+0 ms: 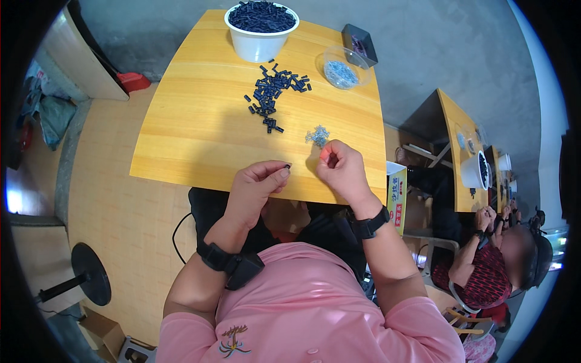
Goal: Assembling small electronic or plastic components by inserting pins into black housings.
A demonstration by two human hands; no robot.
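Between thumb and forefinger, my left hand [261, 184] pinches a small black plastic piece [287, 166] over the near edge of the wooden table [187, 121]. My right hand [342, 169] is closed in a pinch beside a small heap of shiny metal pieces [318, 135]; what its fingertips hold, if anything, is too small to make out. The two hands are apart. Farther up the table lies a loose pile of short black plastic pieces [270, 91], like the one in my left hand.
A white bucket [259, 43] full of black pieces stands at the back. Right of it are a clear round tub [346, 71] of metal pieces and a dark tray [361, 43]. Below the table's right edge is a yellow carton [396, 199]. Another person [490, 266] works at a table farther right.
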